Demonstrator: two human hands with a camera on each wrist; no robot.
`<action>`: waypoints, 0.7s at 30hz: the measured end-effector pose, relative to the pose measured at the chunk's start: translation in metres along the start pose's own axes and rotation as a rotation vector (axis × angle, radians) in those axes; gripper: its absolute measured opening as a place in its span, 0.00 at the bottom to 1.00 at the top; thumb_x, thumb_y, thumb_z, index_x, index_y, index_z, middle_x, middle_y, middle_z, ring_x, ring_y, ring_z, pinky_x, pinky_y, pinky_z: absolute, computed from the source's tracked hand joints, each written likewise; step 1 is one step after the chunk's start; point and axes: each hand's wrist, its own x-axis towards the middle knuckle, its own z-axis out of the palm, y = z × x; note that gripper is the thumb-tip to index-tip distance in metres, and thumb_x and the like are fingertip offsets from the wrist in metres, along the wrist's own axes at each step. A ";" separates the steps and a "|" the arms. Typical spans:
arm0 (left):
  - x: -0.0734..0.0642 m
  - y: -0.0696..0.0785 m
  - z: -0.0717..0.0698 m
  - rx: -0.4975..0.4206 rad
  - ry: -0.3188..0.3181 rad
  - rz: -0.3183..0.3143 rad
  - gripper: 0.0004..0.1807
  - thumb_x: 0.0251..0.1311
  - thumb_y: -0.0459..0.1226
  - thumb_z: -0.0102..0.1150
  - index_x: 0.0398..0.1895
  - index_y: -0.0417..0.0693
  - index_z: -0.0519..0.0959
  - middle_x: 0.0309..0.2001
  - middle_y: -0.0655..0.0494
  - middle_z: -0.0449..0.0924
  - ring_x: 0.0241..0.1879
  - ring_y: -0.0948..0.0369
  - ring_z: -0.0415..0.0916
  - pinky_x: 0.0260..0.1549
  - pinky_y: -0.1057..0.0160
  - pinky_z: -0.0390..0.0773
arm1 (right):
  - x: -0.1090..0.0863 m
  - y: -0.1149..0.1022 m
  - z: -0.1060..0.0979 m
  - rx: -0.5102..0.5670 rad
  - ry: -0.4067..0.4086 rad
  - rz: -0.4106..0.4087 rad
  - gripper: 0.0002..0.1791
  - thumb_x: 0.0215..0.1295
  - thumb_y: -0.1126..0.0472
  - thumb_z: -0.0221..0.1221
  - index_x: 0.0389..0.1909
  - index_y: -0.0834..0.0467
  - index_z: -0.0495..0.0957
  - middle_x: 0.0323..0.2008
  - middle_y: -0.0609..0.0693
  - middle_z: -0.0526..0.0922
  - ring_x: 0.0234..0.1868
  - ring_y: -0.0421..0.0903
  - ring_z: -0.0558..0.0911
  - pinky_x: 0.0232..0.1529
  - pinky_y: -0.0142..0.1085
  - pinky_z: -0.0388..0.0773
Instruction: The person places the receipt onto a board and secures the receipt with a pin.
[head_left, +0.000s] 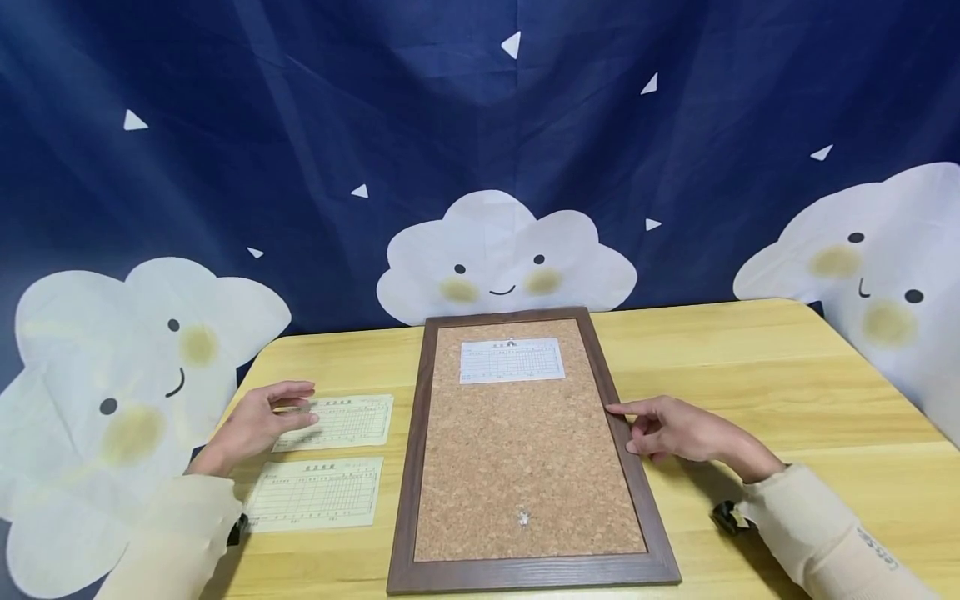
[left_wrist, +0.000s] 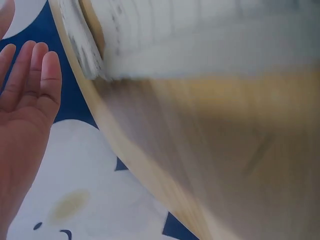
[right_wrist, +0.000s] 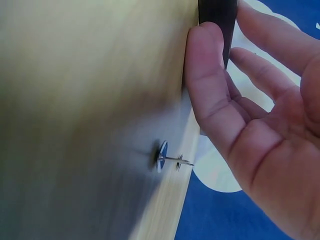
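Observation:
A cork board [head_left: 525,450] in a dark brown frame lies on the table. A printed slip [head_left: 512,362] lies near its far end, with a small tack [head_left: 512,343] at its top edge. My right hand [head_left: 678,429] rests at the frame's right side, index finger extended onto it and thumb by the outer edge. Beneath that hand, a thumbtack [right_wrist: 162,157] stands on the table. My left hand [head_left: 255,425], fingers loosely extended, is over the left end of the farther printed slips [head_left: 348,419]. Nearer lie more printed slips [head_left: 318,493].
Several silver tacks [head_left: 523,518] are clustered on the near part of the cork. The wooden table [head_left: 787,375] extends right of the board. Behind its far edge hangs a dark blue cloth [head_left: 322,150] with white clouds.

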 end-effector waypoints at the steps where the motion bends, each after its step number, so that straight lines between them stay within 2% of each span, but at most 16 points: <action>1: -0.001 -0.001 -0.001 0.001 0.000 -0.010 0.34 0.61 0.42 0.70 0.65 0.33 0.72 0.60 0.35 0.76 0.58 0.40 0.74 0.42 0.74 0.78 | 0.000 0.000 0.000 -0.001 0.001 -0.004 0.35 0.67 0.70 0.61 0.71 0.74 0.59 0.28 0.51 0.76 0.26 0.42 0.73 0.25 0.33 0.76; 6: -0.005 -0.010 -0.006 0.037 -0.001 -0.053 0.34 0.60 0.44 0.71 0.65 0.34 0.73 0.60 0.38 0.77 0.59 0.41 0.73 0.42 0.77 0.74 | -0.001 0.000 -0.001 -0.015 0.003 -0.012 0.34 0.67 0.70 0.61 0.70 0.75 0.59 0.26 0.50 0.76 0.24 0.40 0.72 0.25 0.32 0.75; 10: -0.006 -0.016 -0.009 0.058 -0.009 -0.062 0.35 0.58 0.44 0.72 0.64 0.33 0.73 0.60 0.37 0.77 0.61 0.39 0.71 0.45 0.79 0.71 | -0.001 0.000 0.000 -0.014 0.001 -0.008 0.34 0.67 0.70 0.61 0.70 0.75 0.59 0.26 0.50 0.76 0.24 0.41 0.72 0.25 0.32 0.75; 21: -0.006 -0.023 -0.010 0.078 -0.032 -0.090 0.37 0.57 0.42 0.73 0.64 0.29 0.71 0.62 0.34 0.74 0.63 0.37 0.69 0.55 0.63 0.75 | -0.001 -0.001 0.001 -0.033 0.012 -0.007 0.34 0.67 0.69 0.61 0.71 0.74 0.60 0.27 0.50 0.76 0.25 0.41 0.73 0.26 0.33 0.78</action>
